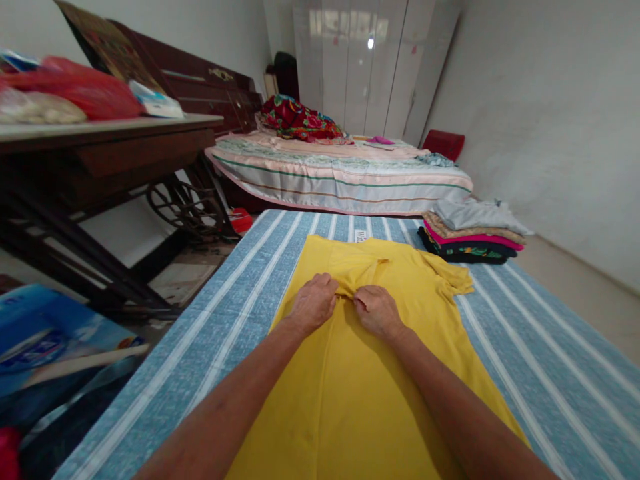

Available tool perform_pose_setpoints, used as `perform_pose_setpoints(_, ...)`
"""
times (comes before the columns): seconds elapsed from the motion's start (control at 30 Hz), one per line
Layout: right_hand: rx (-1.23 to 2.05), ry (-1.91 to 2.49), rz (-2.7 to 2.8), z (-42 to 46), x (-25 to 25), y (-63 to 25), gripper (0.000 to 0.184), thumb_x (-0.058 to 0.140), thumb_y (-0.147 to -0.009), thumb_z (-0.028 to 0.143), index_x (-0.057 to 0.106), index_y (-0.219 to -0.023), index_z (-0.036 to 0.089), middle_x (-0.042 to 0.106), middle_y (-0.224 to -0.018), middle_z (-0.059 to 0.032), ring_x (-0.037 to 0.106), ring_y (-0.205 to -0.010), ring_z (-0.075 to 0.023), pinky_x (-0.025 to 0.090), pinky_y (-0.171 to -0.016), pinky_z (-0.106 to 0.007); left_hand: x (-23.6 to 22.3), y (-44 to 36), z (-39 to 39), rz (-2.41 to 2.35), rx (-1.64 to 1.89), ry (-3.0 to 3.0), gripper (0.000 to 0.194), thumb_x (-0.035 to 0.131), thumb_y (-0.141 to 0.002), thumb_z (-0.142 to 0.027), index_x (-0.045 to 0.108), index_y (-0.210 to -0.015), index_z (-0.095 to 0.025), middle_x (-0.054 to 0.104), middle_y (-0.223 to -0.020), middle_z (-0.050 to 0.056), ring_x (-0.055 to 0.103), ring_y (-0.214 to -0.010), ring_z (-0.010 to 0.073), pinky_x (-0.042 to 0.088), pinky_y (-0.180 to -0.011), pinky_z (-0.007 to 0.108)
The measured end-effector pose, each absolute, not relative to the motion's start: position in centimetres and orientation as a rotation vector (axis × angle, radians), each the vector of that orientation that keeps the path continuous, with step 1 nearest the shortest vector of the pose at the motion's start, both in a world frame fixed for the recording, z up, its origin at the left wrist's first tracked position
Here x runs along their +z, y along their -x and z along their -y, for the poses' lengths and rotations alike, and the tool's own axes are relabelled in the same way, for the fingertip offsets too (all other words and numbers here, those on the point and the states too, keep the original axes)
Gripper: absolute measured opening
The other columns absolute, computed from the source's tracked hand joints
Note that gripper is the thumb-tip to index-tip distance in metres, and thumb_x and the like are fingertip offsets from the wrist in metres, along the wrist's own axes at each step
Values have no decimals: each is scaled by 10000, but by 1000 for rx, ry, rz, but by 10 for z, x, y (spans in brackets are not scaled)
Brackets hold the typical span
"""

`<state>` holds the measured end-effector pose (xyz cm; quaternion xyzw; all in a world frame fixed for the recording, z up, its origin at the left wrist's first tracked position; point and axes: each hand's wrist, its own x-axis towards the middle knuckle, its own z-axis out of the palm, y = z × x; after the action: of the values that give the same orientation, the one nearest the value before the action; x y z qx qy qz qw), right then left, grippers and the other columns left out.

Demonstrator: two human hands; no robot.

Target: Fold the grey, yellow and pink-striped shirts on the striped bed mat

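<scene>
A yellow short-sleeved shirt [360,393] lies spread over a blue striped cloth [240,287]. One sleeve sticks out to the right; the left side looks straight, with no sleeve showing there. Near the shirt's upper middle, my left hand [316,303] pinches a gathered bit of the fabric. My right hand [379,311] is closed on the same bunched fabric, a short gap to the right. Between and above both hands the cloth is raised in small creases.
Folded clothes [473,233] are stacked at the right of the striped surface. Behind stands a bed [345,177] with a red floral quilt [300,120]. To the left are a sewing machine table [125,143] and a blue box [55,333].
</scene>
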<state>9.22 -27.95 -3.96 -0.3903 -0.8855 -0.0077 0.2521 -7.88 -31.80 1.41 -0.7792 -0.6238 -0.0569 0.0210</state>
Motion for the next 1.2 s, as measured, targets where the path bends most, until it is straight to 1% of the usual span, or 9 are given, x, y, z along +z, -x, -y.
perform_pose_setpoints(0.2, 12, 1060, 2432, 279, -38, -91, 181, 476, -834, 116, 640, -784, 174, 631, -871, -53, 556, -827, -161, 375, -773, -250, 9, 75, 312, 1841, -101, 2440, 229, 403, -850, -112, 621, -836, -181, 594, -909, 91, 540, -907, 219, 433, -823, 336)
perform_pose_setpoints(0.43, 53, 1100, 2440, 285, -32, -93, 163, 532, -812, 150, 629, -937, 190, 634, -934, -55, 555, -892, -178, 373, -822, -275, 5, 81, 315, 1868, -154, 2473, 223, 390, -862, -114, 606, -872, -171, 608, -913, 91, 543, -896, 210, 429, -818, 332)
perform_pose_setpoints(0.57, 91, 1108, 2436, 285, -32, -92, 99, 551, -823, 192, 645, -854, 190, 637, -921, -51, 562, -895, -171, 382, -815, -263, 6, 84, 317, 1897, -138, 2477, 207, 398, -867, -135, 601, -889, -168, 611, -953, 89, 543, -917, 205, 429, -824, 326)
perform_pose_setpoints(0.67, 114, 1146, 2403, 281, -31, -93, 149, 523, -870, 256, 648, -815, 195, 640, -874, -33, 569, -852, -148, 393, -777, -227, 10, 80, 317, 1902, -114, 2465, 218, 419, -890, -240, 621, -890, -158, 617, -974, 103, 558, -932, 216, 435, -815, 326)
perform_pose_setpoints(0.77, 105, 1258, 2333, 270, -27, -97, 216, 455, -911, 247, 645, -820, 199, 635, -837, -25, 572, -816, -136, 395, -750, -213, 16, 69, 312, 2078, -58, 2328, 354, 405, -906, -392, 645, -914, -133, 633, -947, 133, 585, -932, 241, 443, -808, 340)
perform_pose_setpoints(0.93, 19, 1548, 2178, 230, -17, -108, 264, 452, -857, 137, 625, -1043, 207, 619, -1008, -74, 550, -966, -195, 397, -787, -269, 20, 53, 299, 2155, -39, 2241, 342, 454, -885, -380, 669, -901, -114, 639, -929, 149, 590, -958, 269, 446, -805, 359)
perform_pose_setpoints(1.03, -15, 1671, 2159, 204, -12, -114, 319, 490, -819, 139, 610, -1108, 202, 608, -1029, -100, 544, -985, -230, 403, -770, -297, 16, 53, 300, 2102, -68, 2270, 295, 487, -870, -359, 666, -898, -126, 628, -938, 137, 575, -969, 272, 443, -812, 369)
perform_pose_setpoints(1.1, -24, 1722, 2185, 190, -10, -115, 291, 503, -811, 152, 635, -1067, 198, 614, -994, -105, 558, -954, -237, 406, -740, -301, 11, 56, 302, 2060, -118, 2288, 263, 500, -863, -340, 652, -914, -133, 615, -951, 130, 560, -979, 270, 443, -814, 372)
perform_pose_setpoints(1.2, -32, 1767, 2239, 176, -10, -116, 215, 486, -819, 154, 678, -911, 185, 630, -928, -103, 581, -895, -225, 405, -713, -294, 3, 61, 305, 2005, -199, 2314, 214, 512, -856, -309, 622, -938, -145, 599, -982, 117, 541, -981, 258, 439, -815, 368)
